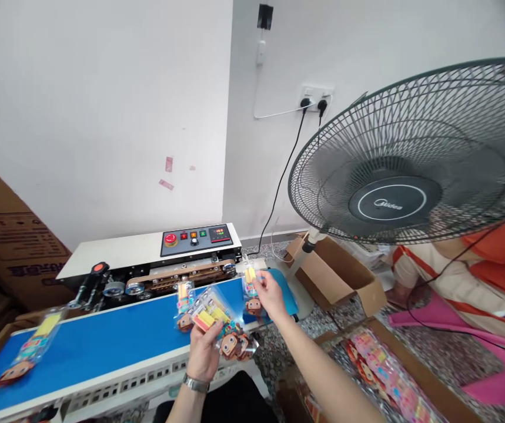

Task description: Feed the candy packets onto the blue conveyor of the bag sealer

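My left hand (pixel 203 353), with a metal watch band at the wrist, grips a fanned stack of see-through plastic packets (pixel 233 342) above the near edge of the blue conveyor belt (pixel 137 333). Each packet shows a brown-haired cartoon head at one end and a yellow piece at the other. Between the thumb and fingers of my right hand (pixel 270 292) is the top of a single packet (pixel 253 305), held at the belt's right end. Just left of the stack another packet (pixel 184 302) lies on the belt by the sealing band. One more packet (pixel 32 346) is at the belt's far left.
Behind the belt stands the band sealer's control panel (pixel 197 239) with a red stop button. A large fan (pixel 388 176) fills the right side. Below it are an open cardboard box (pixel 323 273) and a carton of pink packets (pixel 388 376). A person in orange (pixel 499 264) sits at right.
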